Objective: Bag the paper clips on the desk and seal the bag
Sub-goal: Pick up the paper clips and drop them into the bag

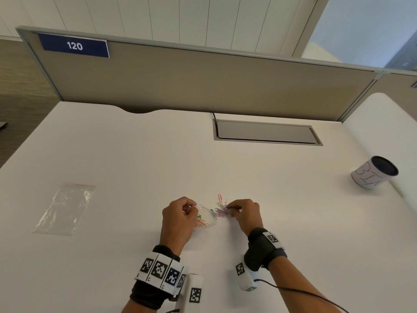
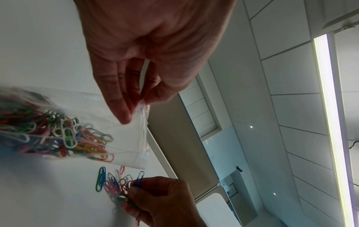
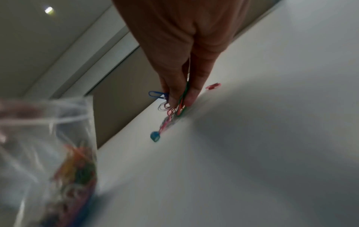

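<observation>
A small clear plastic bag holds many coloured paper clips. My left hand pinches the bag's rim and keeps its mouth open toward the right. Just right of the bag, a small pile of coloured paper clips lies on the white desk. My right hand pinches a bunch of these clips between thumb and fingers, at the pile. A lone pink clip lies just beyond the pile.
A second clear bag lies flat on the desk far to the left. A white cup with a dark inside stands at the right edge. A grey cable hatch sits in the desk ahead, before the beige partition.
</observation>
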`<state>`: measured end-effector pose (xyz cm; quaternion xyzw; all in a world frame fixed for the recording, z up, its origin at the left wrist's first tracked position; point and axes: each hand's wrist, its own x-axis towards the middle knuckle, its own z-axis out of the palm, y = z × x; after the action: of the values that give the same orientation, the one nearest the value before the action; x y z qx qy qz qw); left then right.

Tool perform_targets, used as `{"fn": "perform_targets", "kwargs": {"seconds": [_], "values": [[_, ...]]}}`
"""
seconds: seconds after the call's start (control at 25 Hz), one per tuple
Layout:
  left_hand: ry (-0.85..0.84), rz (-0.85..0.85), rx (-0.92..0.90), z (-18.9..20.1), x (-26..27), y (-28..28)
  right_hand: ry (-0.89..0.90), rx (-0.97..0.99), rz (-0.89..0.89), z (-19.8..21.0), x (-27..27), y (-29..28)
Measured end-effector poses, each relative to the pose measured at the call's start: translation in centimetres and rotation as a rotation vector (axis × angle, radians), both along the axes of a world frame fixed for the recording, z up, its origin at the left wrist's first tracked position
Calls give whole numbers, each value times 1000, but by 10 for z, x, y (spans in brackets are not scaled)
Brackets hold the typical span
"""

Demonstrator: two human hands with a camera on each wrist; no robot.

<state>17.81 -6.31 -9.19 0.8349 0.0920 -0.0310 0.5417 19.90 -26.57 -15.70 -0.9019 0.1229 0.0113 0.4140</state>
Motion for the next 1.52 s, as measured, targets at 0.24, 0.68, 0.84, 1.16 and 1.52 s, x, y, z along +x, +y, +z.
{"fn": "perform_targets", "kwargs": {"seconds": [0.24,0.68,0.84,1.16,1.52], "values": [[3,-4,-1,-1,-1,-1,27,683,-223,12,-12,-2],[12,-46,4,3,-4,-5,119,-56,347,75,-7,47],[-12,-84,30,2,-6,-6,89,-165,308,68,-10,64],[-11,-38,2,4,-3,-3,71,166,311,74,-15,49],[-46,-21,8,5,0,-1,237,-309,40,5,-15,-16]]}}
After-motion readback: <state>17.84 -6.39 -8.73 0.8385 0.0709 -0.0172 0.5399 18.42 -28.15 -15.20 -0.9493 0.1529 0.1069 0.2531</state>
